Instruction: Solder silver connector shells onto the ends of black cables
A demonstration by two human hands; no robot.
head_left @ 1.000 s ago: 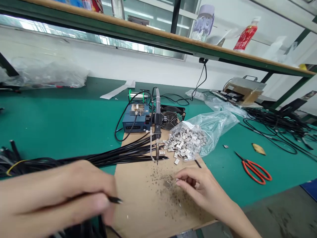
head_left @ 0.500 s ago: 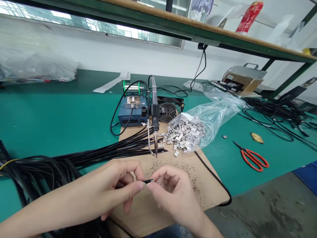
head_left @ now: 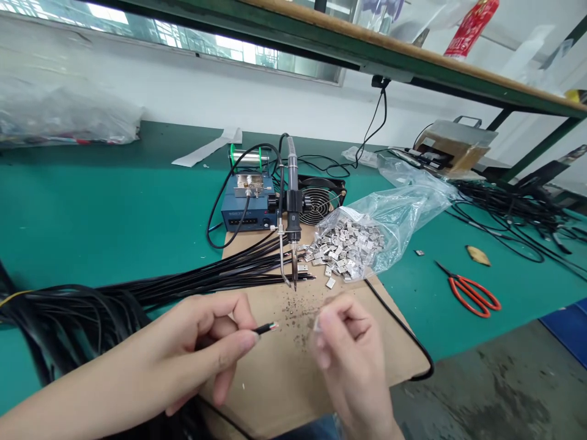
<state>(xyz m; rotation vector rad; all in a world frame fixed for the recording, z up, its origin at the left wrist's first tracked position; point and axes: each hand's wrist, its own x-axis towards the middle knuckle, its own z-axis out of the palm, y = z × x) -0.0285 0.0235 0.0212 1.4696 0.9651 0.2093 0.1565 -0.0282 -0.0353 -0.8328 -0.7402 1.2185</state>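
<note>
My left hand (head_left: 215,342) pinches a black cable (head_left: 263,329) between thumb and fingers; its stripped end points right and shows small coloured wires. Apart from it, on the right, my right hand (head_left: 351,342) is closed, blurred by motion. A small pale piece (head_left: 317,324) shows at its fingertips, about the size of a USB connector. Above the hands, a soldering iron (head_left: 293,208) is clamped upright in a stand, tip down over the brown board (head_left: 275,397). Loose metal USB connectors (head_left: 343,247) spill from a clear plastic bag (head_left: 403,214) just beyond.
A blue soldering station (head_left: 243,211), solder spool (head_left: 250,157) and fan (head_left: 318,201) stand behind the iron. Black cables (head_left: 183,284) stretch across the left. Red-handled scissors (head_left: 474,296) lie right, near a yellowish pad (head_left: 478,255). A shelf (head_left: 367,58) spans above.
My right hand has moved right, away from the cable end, which now shows its coloured wires. My left hand still holds the cable. The view has shifted slightly.
</note>
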